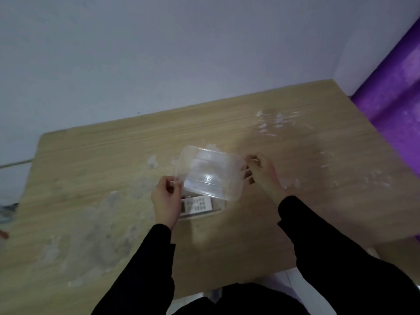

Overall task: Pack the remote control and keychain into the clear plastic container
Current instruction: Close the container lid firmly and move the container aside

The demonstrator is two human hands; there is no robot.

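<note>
Both hands' fingers (173, 183) pinching clear lid (211, 176) edges, tilted above remote control (197, 205).

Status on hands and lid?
Left hand, right hand: grip on clear plastic lid, tilted above clear container. White remote control inside. Keychain unseen. Nothing blocking.

The light wooden tabletop (95, 178) lies open to the left, front and far right, carrying only flat whitish smears. At the centre, a clear plastic lid (211, 176) held tilted between both hands (164, 201) (264, 176) blocks the way down to the clear plastic container (200, 213) beneath. A white wall (159, 53) closes the far edge, and a purple curtain (395, 92) the right corner.
</note>
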